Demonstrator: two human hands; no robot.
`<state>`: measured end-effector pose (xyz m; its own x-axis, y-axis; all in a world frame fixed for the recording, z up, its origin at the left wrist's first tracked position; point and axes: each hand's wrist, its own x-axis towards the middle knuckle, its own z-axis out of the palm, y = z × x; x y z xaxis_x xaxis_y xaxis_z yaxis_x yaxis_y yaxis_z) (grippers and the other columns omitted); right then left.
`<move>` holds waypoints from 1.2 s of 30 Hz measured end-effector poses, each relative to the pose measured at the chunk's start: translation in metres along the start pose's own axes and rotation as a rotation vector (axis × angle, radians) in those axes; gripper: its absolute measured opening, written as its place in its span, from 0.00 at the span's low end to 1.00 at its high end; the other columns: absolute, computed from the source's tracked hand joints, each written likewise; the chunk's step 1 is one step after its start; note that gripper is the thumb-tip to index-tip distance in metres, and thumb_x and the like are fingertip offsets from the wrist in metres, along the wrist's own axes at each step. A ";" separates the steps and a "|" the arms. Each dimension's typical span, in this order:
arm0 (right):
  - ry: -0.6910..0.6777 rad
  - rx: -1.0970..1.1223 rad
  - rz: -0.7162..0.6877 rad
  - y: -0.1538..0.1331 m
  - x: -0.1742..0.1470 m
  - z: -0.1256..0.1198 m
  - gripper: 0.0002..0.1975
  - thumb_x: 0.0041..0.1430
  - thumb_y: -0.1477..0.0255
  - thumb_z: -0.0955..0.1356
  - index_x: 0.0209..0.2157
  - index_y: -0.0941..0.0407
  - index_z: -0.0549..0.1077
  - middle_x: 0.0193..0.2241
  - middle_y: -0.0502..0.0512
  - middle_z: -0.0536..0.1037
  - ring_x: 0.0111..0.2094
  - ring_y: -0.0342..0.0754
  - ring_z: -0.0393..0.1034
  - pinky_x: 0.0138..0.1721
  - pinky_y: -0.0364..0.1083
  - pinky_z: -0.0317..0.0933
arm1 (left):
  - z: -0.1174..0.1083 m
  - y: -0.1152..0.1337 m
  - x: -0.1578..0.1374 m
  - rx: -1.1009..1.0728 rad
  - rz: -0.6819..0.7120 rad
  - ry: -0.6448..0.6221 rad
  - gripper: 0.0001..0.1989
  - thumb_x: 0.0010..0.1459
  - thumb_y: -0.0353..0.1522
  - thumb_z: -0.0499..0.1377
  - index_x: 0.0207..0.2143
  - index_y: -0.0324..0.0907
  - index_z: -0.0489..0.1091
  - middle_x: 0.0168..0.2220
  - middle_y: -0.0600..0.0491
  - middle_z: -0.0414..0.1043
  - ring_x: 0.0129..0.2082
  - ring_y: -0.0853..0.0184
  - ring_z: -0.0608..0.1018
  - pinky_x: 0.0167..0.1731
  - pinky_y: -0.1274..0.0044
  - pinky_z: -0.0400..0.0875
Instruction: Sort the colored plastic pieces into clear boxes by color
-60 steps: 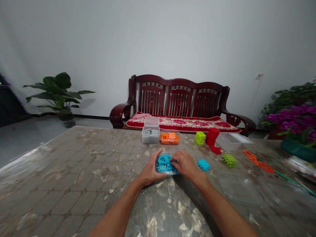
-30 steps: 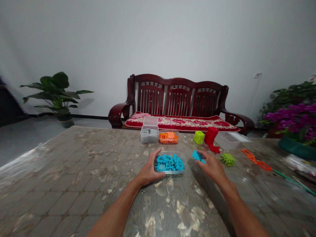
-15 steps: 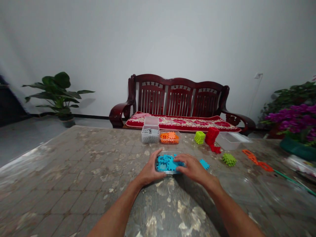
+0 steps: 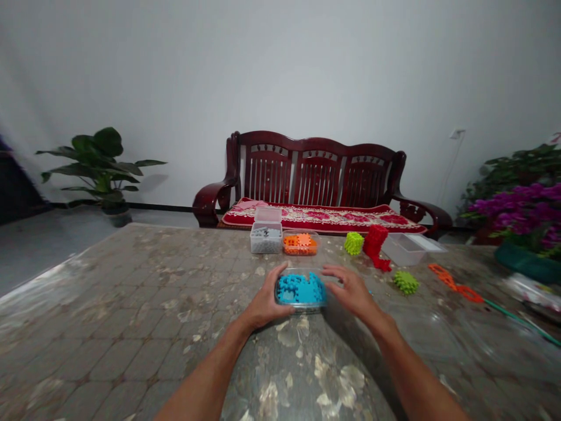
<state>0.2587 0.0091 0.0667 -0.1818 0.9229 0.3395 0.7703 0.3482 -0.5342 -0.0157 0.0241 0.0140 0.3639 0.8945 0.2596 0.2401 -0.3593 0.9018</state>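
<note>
Left hand (image 4: pixel 265 296) cups tub (image 4: pixel 302 307), right hand (image 4: pixel 354 294) curved alongside

On the table (image 4: pixel 144 327), front tub (image 4: pixel 302 307), pieces (image 4: pixel 305 290) inside, sits between left hand (image 4: pixel 268 298) and right hand (image 4: pixel 351 291). Behind it: box (image 4: pixel 266 247) at left, rear tub (image 4: pixel 318 243) just beside at right. Bench (image 4: pixel 319 144) stands behind the table, potted plant (image 4: pixel 103 155) to the bench's left.

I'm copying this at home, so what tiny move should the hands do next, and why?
Maybe the right hand should reach for the bit of blue peeking out just beside it. That hand looks open, with nothing in it that I can see, and the left hand already holds the clear tub of blue pieces.
</note>
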 end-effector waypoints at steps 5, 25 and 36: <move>-0.041 -0.388 0.352 0.039 -0.014 -0.020 0.26 0.58 0.69 0.68 0.57 0.60 0.75 0.58 0.67 0.77 0.59 0.63 0.70 0.61 0.57 0.60 | 0.000 -0.003 0.000 0.017 0.000 -0.006 0.54 0.42 0.32 0.71 0.70 0.45 0.51 0.69 0.42 0.54 0.66 0.47 0.64 0.66 0.54 0.60; -0.131 -0.555 0.450 0.044 -0.024 -0.020 0.31 0.54 0.77 0.66 0.61 0.62 0.70 0.49 0.68 0.82 0.51 0.61 0.76 0.45 0.49 0.64 | 0.000 -0.004 0.001 -0.023 0.009 0.009 0.57 0.39 0.36 0.75 0.70 0.45 0.52 0.68 0.41 0.54 0.66 0.45 0.64 0.67 0.52 0.58; -0.078 -0.493 0.437 0.057 -0.025 -0.025 0.23 0.59 0.72 0.66 0.56 0.60 0.75 0.54 0.66 0.79 0.55 0.59 0.74 0.53 0.49 0.63 | 0.000 -0.002 0.000 0.013 0.003 0.010 0.55 0.41 0.33 0.73 0.70 0.47 0.52 0.68 0.43 0.55 0.65 0.46 0.65 0.66 0.53 0.60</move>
<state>0.3219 0.0021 0.0471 0.1816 0.9777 0.1054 0.9693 -0.1599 -0.1868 -0.0156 0.0245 0.0124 0.3554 0.8962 0.2654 0.2509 -0.3650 0.8966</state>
